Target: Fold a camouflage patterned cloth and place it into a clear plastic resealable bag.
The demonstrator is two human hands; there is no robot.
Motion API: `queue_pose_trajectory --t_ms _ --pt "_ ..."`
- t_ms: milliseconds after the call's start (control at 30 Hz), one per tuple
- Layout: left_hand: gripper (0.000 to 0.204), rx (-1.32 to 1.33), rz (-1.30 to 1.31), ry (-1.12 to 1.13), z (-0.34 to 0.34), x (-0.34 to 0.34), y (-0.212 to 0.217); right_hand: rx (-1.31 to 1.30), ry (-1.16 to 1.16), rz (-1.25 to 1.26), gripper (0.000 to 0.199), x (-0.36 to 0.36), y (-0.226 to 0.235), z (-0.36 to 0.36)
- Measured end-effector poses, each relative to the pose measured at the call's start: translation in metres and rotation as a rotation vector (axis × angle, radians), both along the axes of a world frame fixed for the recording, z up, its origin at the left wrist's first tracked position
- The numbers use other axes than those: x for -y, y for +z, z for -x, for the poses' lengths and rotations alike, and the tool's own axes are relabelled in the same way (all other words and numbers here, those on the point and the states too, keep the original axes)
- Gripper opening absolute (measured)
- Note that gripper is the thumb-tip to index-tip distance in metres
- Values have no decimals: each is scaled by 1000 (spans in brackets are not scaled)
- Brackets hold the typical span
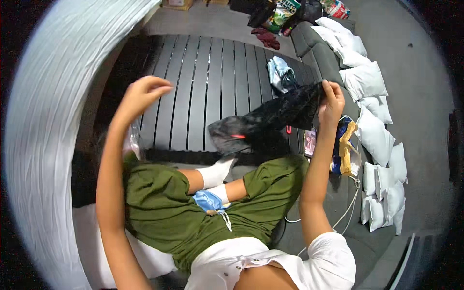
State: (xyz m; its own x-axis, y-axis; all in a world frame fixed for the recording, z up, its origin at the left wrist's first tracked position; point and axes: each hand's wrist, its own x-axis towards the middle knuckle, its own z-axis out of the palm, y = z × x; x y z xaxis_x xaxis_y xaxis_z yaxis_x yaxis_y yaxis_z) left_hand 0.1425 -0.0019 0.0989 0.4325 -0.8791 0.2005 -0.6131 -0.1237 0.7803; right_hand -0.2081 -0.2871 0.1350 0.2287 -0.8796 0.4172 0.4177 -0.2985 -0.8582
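My right hand (331, 99), raised at the right, pinches one corner of a dark, sheer-looking black cloth (278, 116). The cloth stretches down and left from it, its loose end blurred above the slatted table, with a small red strip showing near that end. Its exact kind cannot be made out. My left hand (150, 91) is held up over the left part of the table, apart from the cloth; the fingers are bent, with a gap to the thumb and nothing visible between them. A folded light-blue and dark cloth (281, 75) lies on the table's far right.
The grey slatted table (195, 92) stands before my crossed legs. A blue cloth or packet (209, 200) rests in my lap. To the right are a phone (310, 141), a blue-and-yellow bag (344, 147), a white cable (355, 182) and several white pillows (374, 133). A pale curtain (48, 135) hangs left.
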Motion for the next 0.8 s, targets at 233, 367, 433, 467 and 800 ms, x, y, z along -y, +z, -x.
queue_pose_trajectory --t_ms 233,367,433,467,800 --pt "35 -201 -289 -134 111 109 -159 -403 52 253 6 -19 27 -19" --pt "45 -227 -154 184 180 127 -201 -443 12 250 6 -19 30 -1" --pt "44 -77 -207 283 205 131 -195 -478 -14 249 5 -13 30 12" --pt "44 -44 -311 311 211 130 -182 -460 -20 239 4 -15 33 17" --pt "24 -1092 158 289 133 82 -127 -83 -133 92 4 0 23 50"
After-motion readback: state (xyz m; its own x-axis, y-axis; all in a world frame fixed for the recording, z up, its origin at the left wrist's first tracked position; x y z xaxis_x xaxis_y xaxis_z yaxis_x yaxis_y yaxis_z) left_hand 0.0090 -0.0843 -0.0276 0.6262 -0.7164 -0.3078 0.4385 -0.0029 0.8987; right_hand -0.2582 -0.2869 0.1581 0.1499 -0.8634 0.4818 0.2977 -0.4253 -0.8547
